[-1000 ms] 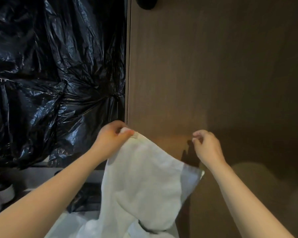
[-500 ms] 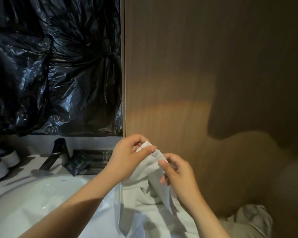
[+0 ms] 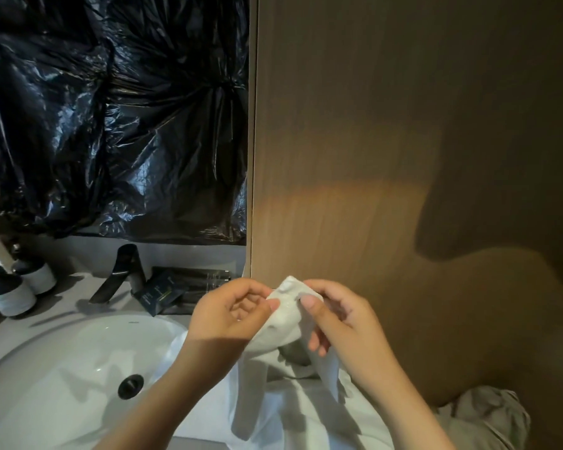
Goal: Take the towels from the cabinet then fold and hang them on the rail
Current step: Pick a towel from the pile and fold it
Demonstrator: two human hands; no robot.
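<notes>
**Towel in hand, fold just begun, no rail in view**

Both hands meet just below the centre of the view. The left hand [image 3: 228, 315] pinches the bunched top edge of the white towel [image 3: 286, 323] between thumb and forefinger. The right hand [image 3: 335, 316], just beside it toward 3 o'clock, clamps the same edge under its thumb. The rest of the towel hangs toward 6 o'clock and drapes over the near rim of the sink [image 3: 62, 368].

The towel is out of the cabinet, and two of its corners seem to be held together, so I judge the first fold barely started. The remaining folds and all of the hanging are left.

No rail shows anywhere. The wood panel [image 3: 371, 125] from 12 to 3 o'clock may be the cabinet; I cannot tell. The crumpled grey cloth [image 3: 481, 414] at 5 o'clock could be another towel. The bottom edge cuts off the towel's lower end, and how many layers the fingers hold is unclear. Black plastic sheeting [image 3: 111, 125] at 10 o'clock hides whatever lies behind it.
</notes>
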